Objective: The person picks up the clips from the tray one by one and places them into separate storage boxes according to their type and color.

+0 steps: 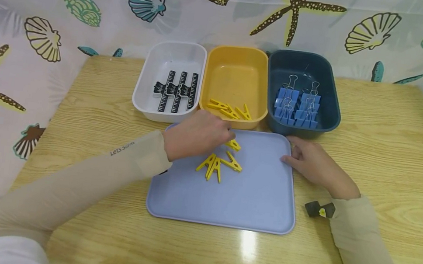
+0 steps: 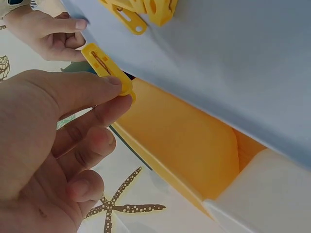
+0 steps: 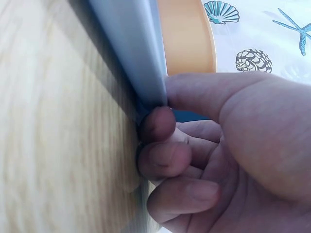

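Observation:
My left hand (image 1: 200,134) pinches a yellow clothespin (image 2: 103,65) between thumb and forefinger, over the far part of the blue-grey tray (image 1: 254,203). Its other fingers are loosely bent, as the left wrist view shows. Three more yellow clothespins (image 1: 233,163) lie on the tray just in front of this hand. At the tray's far right corner, my right hand (image 1: 312,162) grips the rim (image 3: 141,53), thumb on top and curled fingers at the outer side. Beyond the left hand, several yellow clothespins (image 1: 230,111) lie in the near end of the yellow bin (image 1: 235,80).
Left of the yellow bin stands a white bin (image 1: 154,65) with black clips patterned like piano keys (image 1: 181,93). To the right, a dark teal bin (image 1: 333,107) holds blue binder clips (image 1: 297,107). A seashell-print cloth (image 1: 225,19) hangs behind the wooden table (image 1: 400,173).

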The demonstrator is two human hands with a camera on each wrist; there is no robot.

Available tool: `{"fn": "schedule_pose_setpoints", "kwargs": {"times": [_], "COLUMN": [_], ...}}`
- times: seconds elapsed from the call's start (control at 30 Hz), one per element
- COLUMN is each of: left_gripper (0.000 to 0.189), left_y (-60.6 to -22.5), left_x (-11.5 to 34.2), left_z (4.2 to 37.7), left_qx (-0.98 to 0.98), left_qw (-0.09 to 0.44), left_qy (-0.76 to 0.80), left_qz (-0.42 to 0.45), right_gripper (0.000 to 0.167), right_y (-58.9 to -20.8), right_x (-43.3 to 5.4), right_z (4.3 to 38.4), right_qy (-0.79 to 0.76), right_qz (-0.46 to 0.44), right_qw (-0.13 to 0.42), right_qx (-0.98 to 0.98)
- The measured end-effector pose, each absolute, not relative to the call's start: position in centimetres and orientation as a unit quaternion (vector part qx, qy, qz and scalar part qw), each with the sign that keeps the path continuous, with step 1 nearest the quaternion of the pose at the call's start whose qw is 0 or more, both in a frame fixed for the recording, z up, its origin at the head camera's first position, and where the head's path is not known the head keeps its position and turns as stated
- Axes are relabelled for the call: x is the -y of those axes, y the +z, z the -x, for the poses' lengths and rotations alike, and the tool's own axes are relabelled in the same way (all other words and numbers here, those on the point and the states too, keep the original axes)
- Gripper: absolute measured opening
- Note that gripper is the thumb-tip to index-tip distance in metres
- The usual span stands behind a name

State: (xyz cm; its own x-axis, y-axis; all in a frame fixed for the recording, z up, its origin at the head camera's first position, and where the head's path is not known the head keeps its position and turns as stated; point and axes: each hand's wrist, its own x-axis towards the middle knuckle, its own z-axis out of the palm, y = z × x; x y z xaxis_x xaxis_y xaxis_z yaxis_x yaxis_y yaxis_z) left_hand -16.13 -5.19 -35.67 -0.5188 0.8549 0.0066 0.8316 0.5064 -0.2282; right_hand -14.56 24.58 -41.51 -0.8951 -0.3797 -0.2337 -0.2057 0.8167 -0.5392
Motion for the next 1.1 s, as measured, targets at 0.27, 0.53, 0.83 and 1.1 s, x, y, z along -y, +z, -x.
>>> {"fn": "schedule_pose_setpoints", "kwargs": {"times": [0.27,0.53,0.83,1.1], "left_gripper": [0.012,0.015,0.018,0.018], "left_y": [-34.9,-34.2,-33.7,-33.4], "left_x": [5.3,5.3,5.1,5.0], "left_z": [16.3,16.6,16.8,17.1], "left_qx": [0.869,0.876,0.876,0.884], "left_qw": [0.058,0.052,0.061,0.048], "left_qy": [0.086,0.075,0.081,0.085], "left_qz": [0.484,0.475,0.472,0.457], "right_gripper": [0.039,0.039,0.039,0.038], "right_y": [-41.6,-41.5,-41.5,-41.4], "right_x": [-24.6,-24.6,-24.6,-24.5], "right_z": [14.6,14.6,14.5,14.5], "right_qy": [-0.257,-0.257,-0.256,-0.26], "right_qz": [0.158,0.156,0.152,0.154], "right_qw": [0.163,0.165,0.168,0.169], "right_qx": [-0.939,-0.939,-0.94,-0.938]}}
